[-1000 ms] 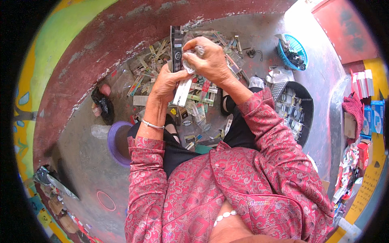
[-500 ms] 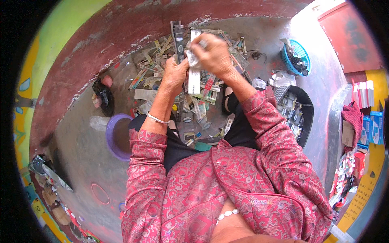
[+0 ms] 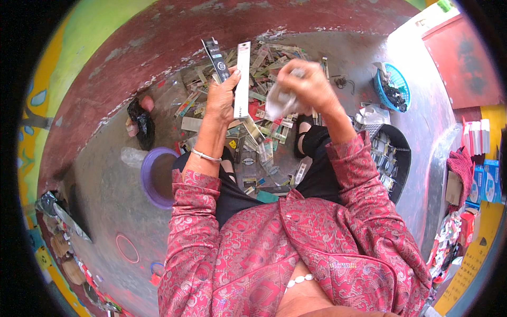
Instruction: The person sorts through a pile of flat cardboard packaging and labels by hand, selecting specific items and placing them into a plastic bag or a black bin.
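Observation:
My left hand (image 3: 222,96) is closed around a long white strip (image 3: 242,79), held upright with its lower end hanging below the thumb. A dark printed strip (image 3: 215,57) sticks up from the same hand, tilted left. To the right, apart from the strips, my right hand (image 3: 315,87) is closed on a crumpled whitish cloth (image 3: 279,103), somewhat blurred by motion. Below both hands, a heap of narrow printed strips (image 3: 261,59) lies scattered on the floor between and beyond my feet.
On the left stand a purple basin (image 3: 150,191) and a black plastic bag (image 3: 144,127). To the right, a black tub (image 3: 402,158) holds packaged pieces, with a blue basket (image 3: 405,87) beyond it. Blue boxes (image 3: 491,182) line the right edge; a red wall (image 3: 158,50) curves behind the heap.
My right hand has moved right and down with the cloth, away from the white strip. My left hand has shifted slightly left, and the dark strip now leans further left.

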A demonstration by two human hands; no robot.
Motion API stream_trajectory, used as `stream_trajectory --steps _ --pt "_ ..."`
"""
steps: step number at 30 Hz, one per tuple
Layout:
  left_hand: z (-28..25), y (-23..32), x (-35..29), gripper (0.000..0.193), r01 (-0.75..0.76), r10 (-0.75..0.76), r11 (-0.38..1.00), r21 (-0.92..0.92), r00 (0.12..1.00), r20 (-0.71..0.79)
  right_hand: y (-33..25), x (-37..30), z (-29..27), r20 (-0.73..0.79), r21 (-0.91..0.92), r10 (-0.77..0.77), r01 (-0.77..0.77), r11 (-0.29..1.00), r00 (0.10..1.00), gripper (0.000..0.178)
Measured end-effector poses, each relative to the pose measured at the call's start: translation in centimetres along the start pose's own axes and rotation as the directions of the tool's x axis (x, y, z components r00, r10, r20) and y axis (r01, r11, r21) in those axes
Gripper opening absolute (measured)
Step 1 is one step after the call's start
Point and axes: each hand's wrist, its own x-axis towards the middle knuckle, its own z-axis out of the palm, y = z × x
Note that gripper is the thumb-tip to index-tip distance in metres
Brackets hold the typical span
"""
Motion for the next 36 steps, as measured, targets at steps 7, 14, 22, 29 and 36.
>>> stream_trajectory --steps 7,14,22,29,36 --pt "1.3 -2.1 -0.7 0.03 0.416 -0.197 0.859 -0.298 0.807 0.557 -0.2 2.4 0.4 0.25 0.648 0.267 -0.366 0.667 0.931 0.031" --pt "1.9 -1.2 -1.3 0.033 0.339 -0.334 0.941 0.011 0.921 0.201 -0.1 1.8 -1.0 0.185 0.638 0.329 -0.368 0.676 0.926 0.015" --pt "2.4 -0.5 -2.2 0.036 0.18 -0.223 0.971 0.16 0.92 0.321 0.0 2.1 -0.1 -0.089 0.423 0.431 -0.357 0.833 0.898 0.013" --pt "1.6 -0.3 -2.1 0.036 0.171 -0.22 0.967 0.19 0.936 0.276 1.6 4.8 -5.6 -0.599 0.533 0.299 0.091 0.841 0.743 0.003" --pt "1.4 -1.4 -1.2 0.029 0.023 -0.092 0.972 0.233 0.952 0.291 -0.5 0.6 3.7 -0.269 -0.472 -0.442 0.283 0.835 0.856 0.016"
